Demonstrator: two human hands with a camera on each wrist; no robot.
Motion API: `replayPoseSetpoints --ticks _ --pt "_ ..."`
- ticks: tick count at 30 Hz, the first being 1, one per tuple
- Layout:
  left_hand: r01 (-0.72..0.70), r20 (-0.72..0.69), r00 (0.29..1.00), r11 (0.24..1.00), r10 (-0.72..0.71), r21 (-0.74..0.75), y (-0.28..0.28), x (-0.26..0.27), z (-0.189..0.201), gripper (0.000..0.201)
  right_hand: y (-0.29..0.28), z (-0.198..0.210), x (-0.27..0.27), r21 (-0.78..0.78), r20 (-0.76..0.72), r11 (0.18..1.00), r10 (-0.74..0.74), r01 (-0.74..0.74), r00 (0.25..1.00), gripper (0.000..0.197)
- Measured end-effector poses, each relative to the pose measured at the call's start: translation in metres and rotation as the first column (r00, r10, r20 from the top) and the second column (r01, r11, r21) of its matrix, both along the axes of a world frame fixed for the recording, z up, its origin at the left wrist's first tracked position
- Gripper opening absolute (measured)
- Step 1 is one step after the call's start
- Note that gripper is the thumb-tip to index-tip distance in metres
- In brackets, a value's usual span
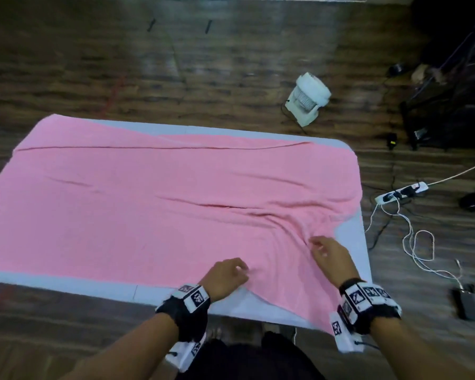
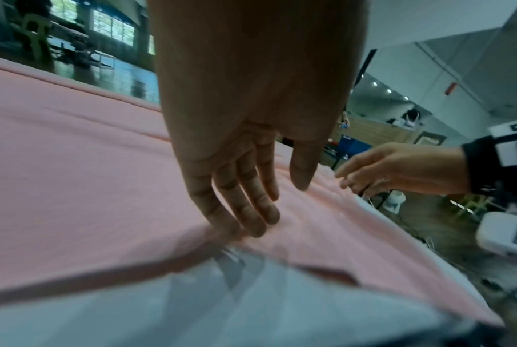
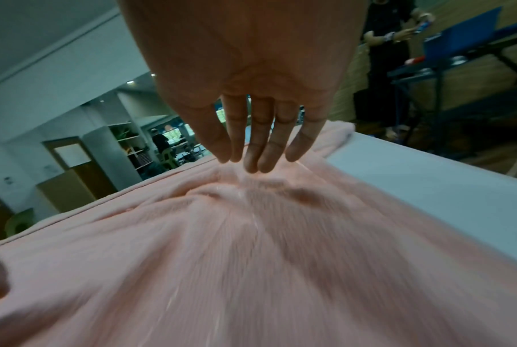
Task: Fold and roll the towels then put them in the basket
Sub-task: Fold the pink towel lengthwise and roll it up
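A large pink towel [image 1: 148, 204] lies spread over the white table [image 1: 66, 283], with its right part wrinkled and its near right corner hanging over the table edge. My left hand [image 1: 243, 271] rests near the towel's near edge, its straight fingertips [image 2: 251, 225] touching the cloth. My right hand [image 1: 317, 244] is a little further in and to the right. Its straight fingers [image 3: 260, 150] press on the towel [image 3: 251, 258], and folds bunch up at their tips. No basket shows in any view.
On the wooden floor beyond the table stands a small white fan [image 1: 309, 98]. To the right lie a power strip [image 1: 402, 191], loose white cables [image 1: 420, 242] and a black device [image 1: 466, 304]. Dark equipment [image 1: 450, 105] fills the far right.
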State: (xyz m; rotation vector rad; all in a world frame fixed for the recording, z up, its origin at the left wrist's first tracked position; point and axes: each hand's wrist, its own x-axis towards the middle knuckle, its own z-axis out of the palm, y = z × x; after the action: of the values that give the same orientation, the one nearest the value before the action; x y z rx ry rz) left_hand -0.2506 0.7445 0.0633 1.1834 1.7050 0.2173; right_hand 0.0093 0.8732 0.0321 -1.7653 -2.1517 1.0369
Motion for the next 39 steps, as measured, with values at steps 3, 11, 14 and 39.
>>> replayPoseSetpoints --ticks 3,11,14,39 --pt "0.05 -0.004 0.999 0.998 -0.05 -0.048 -0.065 -0.04 -0.008 0.013 -0.07 -0.01 0.021 -0.059 -0.003 0.993 -0.103 0.103 0.995 0.019" --pt "0.15 -0.263 0.961 0.961 -0.086 0.231 -0.147 -0.092 -0.039 0.018 -0.179 -0.037 0.009 0.07 -0.005 0.983 -0.172 0.172 0.985 0.024" --pt "0.246 -0.369 0.923 0.903 -0.108 0.351 -0.137 -0.092 -0.042 0.019 -0.184 -0.038 0.002 0.165 0.047 0.975 -0.159 0.15 0.986 0.027" --pt "0.391 -0.542 0.822 0.866 -0.175 0.312 -0.114 -0.06 -0.053 0.033 -0.139 -0.031 0.069 0.011 0.297 0.996 0.083 -0.091 0.951 0.017"
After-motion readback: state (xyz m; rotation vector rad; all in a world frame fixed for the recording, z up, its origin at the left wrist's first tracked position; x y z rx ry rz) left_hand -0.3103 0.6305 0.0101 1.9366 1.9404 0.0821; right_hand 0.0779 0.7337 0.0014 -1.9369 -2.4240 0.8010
